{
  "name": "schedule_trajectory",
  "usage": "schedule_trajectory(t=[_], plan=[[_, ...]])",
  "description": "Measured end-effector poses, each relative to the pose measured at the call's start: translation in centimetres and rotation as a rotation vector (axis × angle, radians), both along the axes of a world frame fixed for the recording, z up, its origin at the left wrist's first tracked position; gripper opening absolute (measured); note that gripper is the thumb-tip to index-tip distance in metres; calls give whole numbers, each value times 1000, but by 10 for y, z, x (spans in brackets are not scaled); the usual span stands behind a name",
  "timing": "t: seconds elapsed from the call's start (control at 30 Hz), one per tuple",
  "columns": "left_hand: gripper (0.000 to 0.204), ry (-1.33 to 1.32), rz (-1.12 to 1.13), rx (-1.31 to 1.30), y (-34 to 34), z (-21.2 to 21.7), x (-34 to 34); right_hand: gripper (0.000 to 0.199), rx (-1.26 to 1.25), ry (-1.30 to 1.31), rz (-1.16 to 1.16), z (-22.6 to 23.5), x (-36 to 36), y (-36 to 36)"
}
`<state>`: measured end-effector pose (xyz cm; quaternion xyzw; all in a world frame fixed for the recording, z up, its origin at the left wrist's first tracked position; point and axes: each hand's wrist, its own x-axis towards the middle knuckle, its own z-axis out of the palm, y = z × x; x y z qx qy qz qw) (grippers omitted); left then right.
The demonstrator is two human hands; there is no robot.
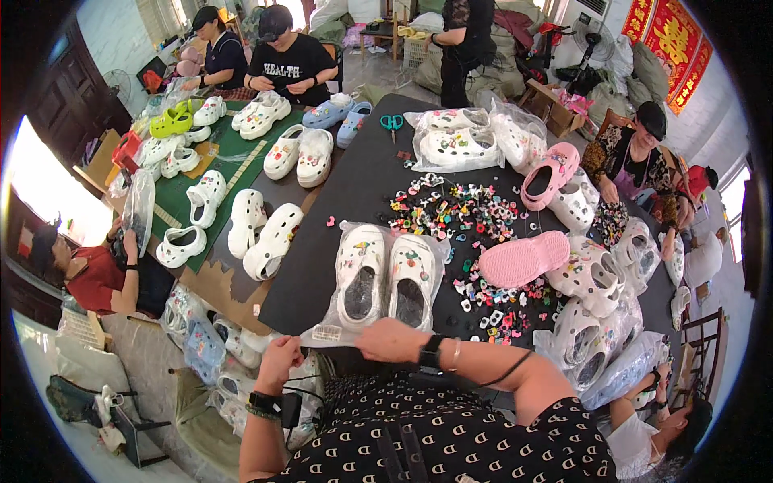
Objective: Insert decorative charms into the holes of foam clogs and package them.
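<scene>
While both hands grip the open edge of a clear bag (326,332), the pair of white clogs (368,244) lies inside it, toes away from the person, on the near part of the black table (322,197). Left hand (279,359): fingers curled tight, pinching the bag's left corner. Right hand (391,341): fingers bent over the same edge by the clog heels; fingertips hidden, exact grip can't tell. Clutter sits mostly right: loose charms (456,211) spread just beside and beyond the bag, a sole-up pink clog (525,259) lies over part of them, and a second pink clog (551,177) leans on the white ones behind. Bagged clogs (594,342) heap up near the right elbow, crowding that side. Far end has more wrapped clogs (459,147) and teal scissors (391,124), both well apart from the hands. Left of the black table, unwrapped white clogs (281,235) stand in pairs, some on a green mat (233,150), with blue clogs (354,124) farther back. Co-worker in red (101,280) sits at far left; another co-worker (632,157) sits on the right, beyond the heap.
</scene>
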<state>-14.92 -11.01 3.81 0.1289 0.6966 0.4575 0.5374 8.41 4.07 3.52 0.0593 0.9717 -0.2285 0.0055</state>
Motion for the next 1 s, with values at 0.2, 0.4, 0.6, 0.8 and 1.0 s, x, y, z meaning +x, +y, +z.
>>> schedule_trajectory(t=[0.2, 0.4, 0.6, 0.8, 1.0], plan=[[27, 190, -48, 43, 0, -25, -22, 17, -4, -56, -113, -9, 88, 10], [28, 388, -58, -77, 18, -22, -26, 28, -54, -303, -254, -21, 140, -2], [25, 1212, -228, 86, 11, -33, -33, 46, -225, -343, -285, -12, 142, 2], [28, 1074, -610, 63, 29, 60, 27, 51, -385, -166, -631, -7, 142, 39], [30, 696, -873, 205, 11, 28, 57, 58, -466, -182, -729, -18, 126, 29]])
